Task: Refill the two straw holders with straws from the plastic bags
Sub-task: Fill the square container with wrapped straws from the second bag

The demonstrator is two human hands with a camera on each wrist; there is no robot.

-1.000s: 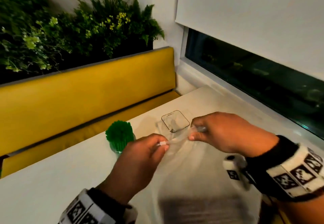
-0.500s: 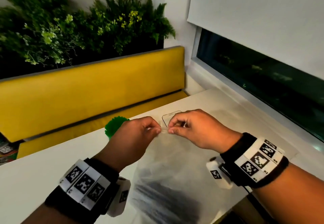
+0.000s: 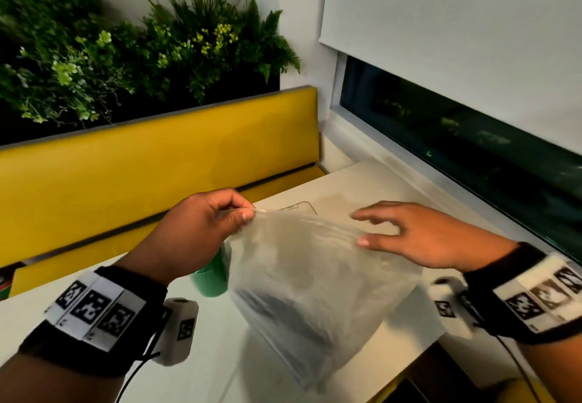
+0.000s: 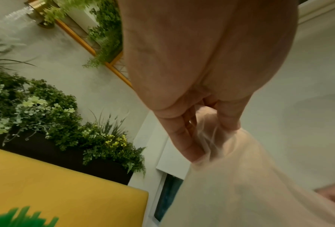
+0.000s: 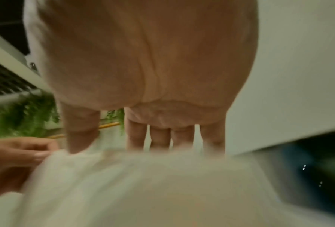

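The left hand [image 3: 201, 232] pinches the bag [image 3: 308, 279] by its top left edge, lifted over the table [image 3: 78, 355]. The right hand [image 3: 422, 235], fingers spread, touches its right side. Green straws [image 3: 211, 279] stand left, behind it.

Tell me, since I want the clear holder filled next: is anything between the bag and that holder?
Nothing visible. The left hand pinches the plastic bag by its top edge, the right hand is open beside it, and the clear holder's rim shows just behind the bag.
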